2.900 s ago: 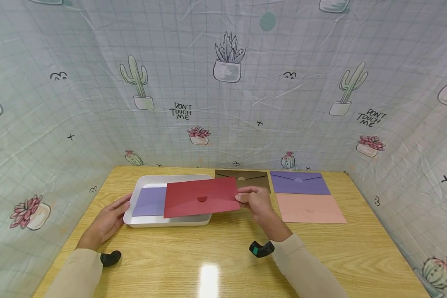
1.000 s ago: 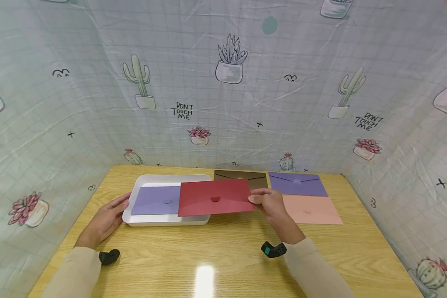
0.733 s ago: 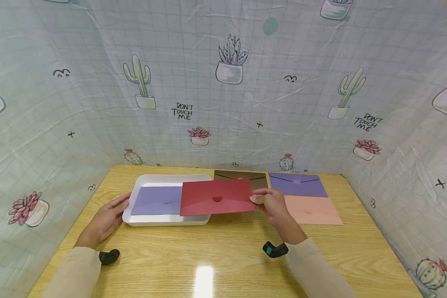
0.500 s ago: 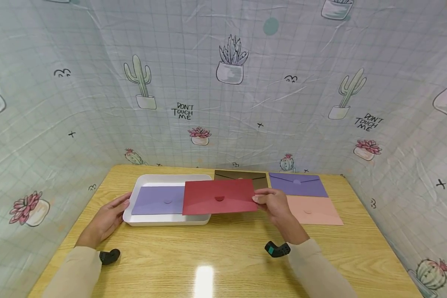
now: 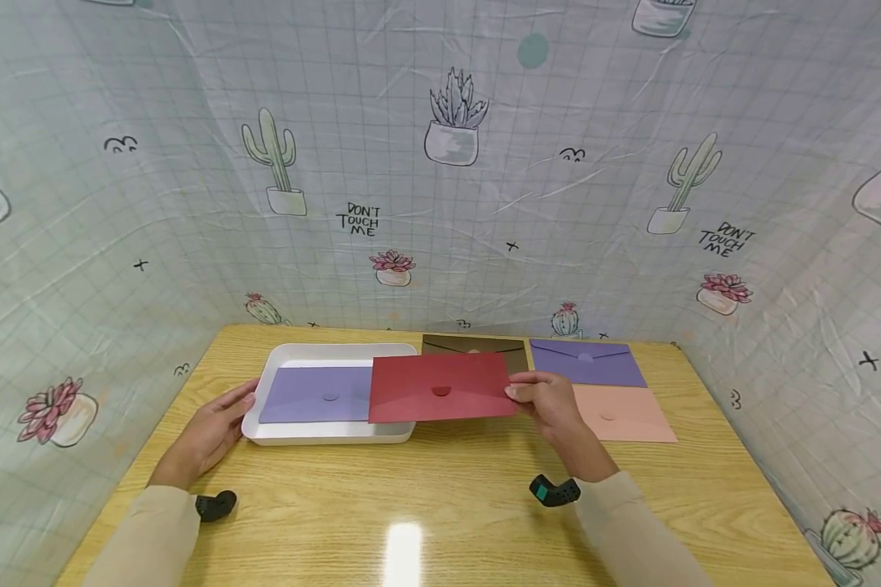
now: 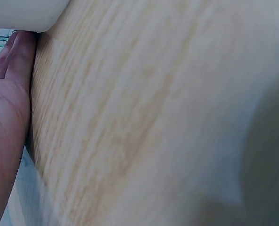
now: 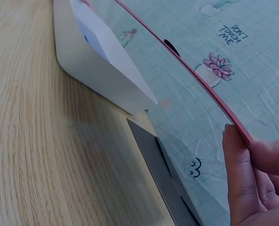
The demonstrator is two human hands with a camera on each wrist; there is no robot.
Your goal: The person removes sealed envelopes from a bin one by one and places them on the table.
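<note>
In the head view, my right hand pinches the right edge of a red envelope between thumb and fingers. The right wrist view shows this red envelope edge-on, raised above the table. Its left part overlaps a white tray, and it hides part of a brown envelope behind it. A purple envelope lies in the tray, its right end covered by the red one. My left hand rests against the tray's left side; in the left wrist view its fingers look extended beside the tray wall.
On the table's right lie a second purple envelope at the back and a pink envelope in front of it. A patterned curtain stands behind the wooden table and on both sides.
My right hand has moved steadily to the right with the red envelope, uncovering more of the purple envelope in the tray. My left hand and the tray have stayed in place.
</note>
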